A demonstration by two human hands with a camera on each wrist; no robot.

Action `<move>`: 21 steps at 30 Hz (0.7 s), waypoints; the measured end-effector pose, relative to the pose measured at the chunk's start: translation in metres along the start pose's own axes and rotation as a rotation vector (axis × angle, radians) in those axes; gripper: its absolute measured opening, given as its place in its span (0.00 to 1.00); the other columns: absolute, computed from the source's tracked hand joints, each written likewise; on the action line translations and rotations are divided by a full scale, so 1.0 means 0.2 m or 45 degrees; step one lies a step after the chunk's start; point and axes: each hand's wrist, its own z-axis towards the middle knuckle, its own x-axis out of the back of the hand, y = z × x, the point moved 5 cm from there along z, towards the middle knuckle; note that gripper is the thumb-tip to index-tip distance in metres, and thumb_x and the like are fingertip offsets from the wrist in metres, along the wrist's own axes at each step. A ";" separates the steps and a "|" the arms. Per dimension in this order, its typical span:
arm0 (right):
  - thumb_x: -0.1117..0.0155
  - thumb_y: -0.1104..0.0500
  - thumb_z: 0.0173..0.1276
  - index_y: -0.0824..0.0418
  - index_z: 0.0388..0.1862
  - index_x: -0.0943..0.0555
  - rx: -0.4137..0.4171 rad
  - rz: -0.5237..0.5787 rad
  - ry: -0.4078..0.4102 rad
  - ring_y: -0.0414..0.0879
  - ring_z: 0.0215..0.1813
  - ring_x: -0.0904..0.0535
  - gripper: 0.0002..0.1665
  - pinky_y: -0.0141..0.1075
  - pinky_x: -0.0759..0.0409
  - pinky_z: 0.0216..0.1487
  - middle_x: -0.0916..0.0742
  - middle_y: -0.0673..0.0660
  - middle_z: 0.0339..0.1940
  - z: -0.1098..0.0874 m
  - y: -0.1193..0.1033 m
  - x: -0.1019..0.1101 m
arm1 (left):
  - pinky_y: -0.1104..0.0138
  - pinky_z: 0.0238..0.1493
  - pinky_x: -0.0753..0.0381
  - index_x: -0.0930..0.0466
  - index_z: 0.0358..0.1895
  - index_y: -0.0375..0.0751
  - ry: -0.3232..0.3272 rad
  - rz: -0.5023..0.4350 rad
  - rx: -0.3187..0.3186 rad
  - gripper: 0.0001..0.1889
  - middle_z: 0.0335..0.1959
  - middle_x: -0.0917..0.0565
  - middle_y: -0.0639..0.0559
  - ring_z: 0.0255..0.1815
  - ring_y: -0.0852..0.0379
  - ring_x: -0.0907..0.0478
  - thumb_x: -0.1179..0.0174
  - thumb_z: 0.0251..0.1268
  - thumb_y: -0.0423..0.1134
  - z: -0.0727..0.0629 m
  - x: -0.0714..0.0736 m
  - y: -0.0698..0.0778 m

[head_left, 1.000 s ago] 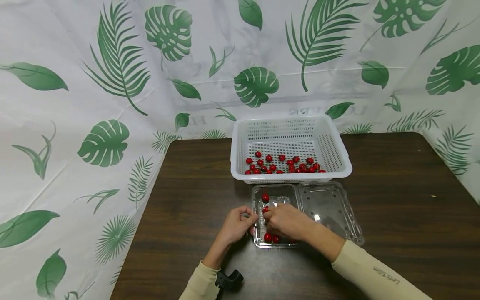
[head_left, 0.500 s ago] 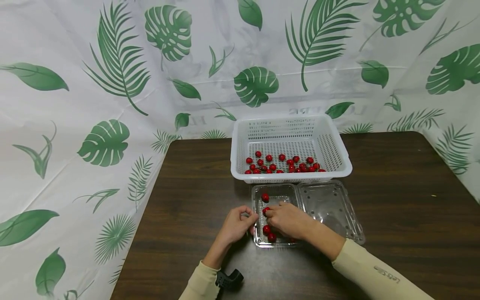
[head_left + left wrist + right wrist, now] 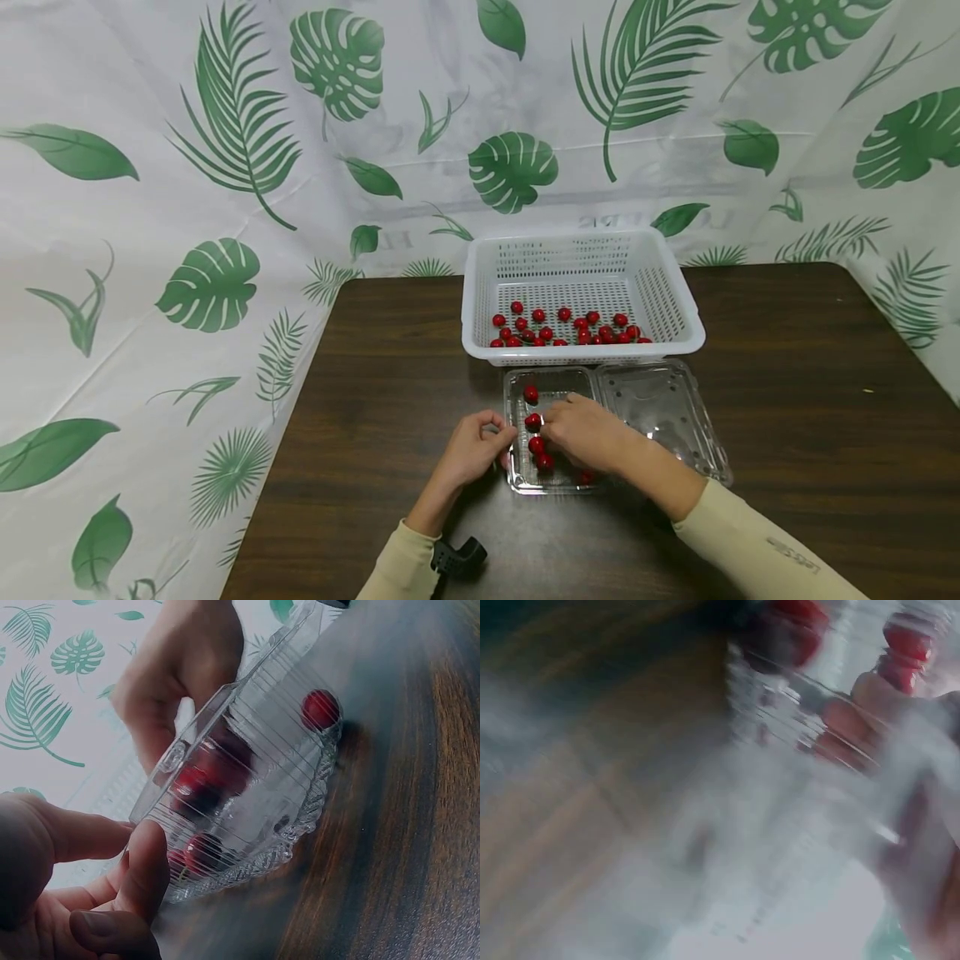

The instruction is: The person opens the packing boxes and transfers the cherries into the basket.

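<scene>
A hinged clear plastic clamshell box lies opened on the dark table, several red cherries inside. My left hand is at its left wall; in the left wrist view the thumb and fingers pinch the rim. Inside the box, my right hand has its fingers bent down, fingertips right at a cherry. Below it lie another cherry and a third, almost touching. One more cherry sits near the far end. The right fingertips are partly hidden, and I cannot tell whether they grip a cherry.
Behind the box stands a white perforated basket with many cherries along its near side. The transparent lid lies folded out to the right, under the right forearm. A leaf-patterned cloth hangs behind the wooden table.
My right hand has drawn slightly to the right, uncovering more of the cherry beside it. Two lower cherries have shifted away from the near end of the box. My left hand stays put.
</scene>
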 end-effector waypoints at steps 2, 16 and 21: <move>0.27 0.55 0.61 0.52 0.30 0.14 -0.009 0.040 0.021 0.42 0.35 0.20 0.03 0.38 0.26 0.37 0.16 0.45 0.27 0.00 0.01 0.05 | 0.72 0.14 0.46 0.24 0.32 0.31 0.000 -0.004 -0.001 0.07 0.14 0.22 0.33 0.08 0.66 0.38 0.40 0.66 0.32 -0.02 0.00 0.06; 0.25 0.67 0.56 0.58 0.37 0.11 -0.014 0.339 0.553 0.40 0.32 0.25 0.10 0.33 0.23 0.35 0.18 0.47 0.29 -0.06 0.19 0.43 | 0.72 0.14 0.46 0.24 0.33 0.27 0.002 -0.008 0.016 0.06 0.19 0.23 0.22 0.07 0.69 0.41 0.42 0.67 0.29 -0.04 0.01 0.09; 0.27 0.70 0.56 0.61 0.38 0.11 -0.119 0.340 0.739 0.44 0.33 0.25 0.11 0.39 0.26 0.36 0.18 0.49 0.30 -0.08 0.29 0.48 | 0.72 0.13 0.48 0.23 0.34 0.31 0.017 0.021 0.005 0.07 0.16 0.21 0.29 0.06 0.69 0.41 0.40 0.67 0.33 0.00 0.00 -0.01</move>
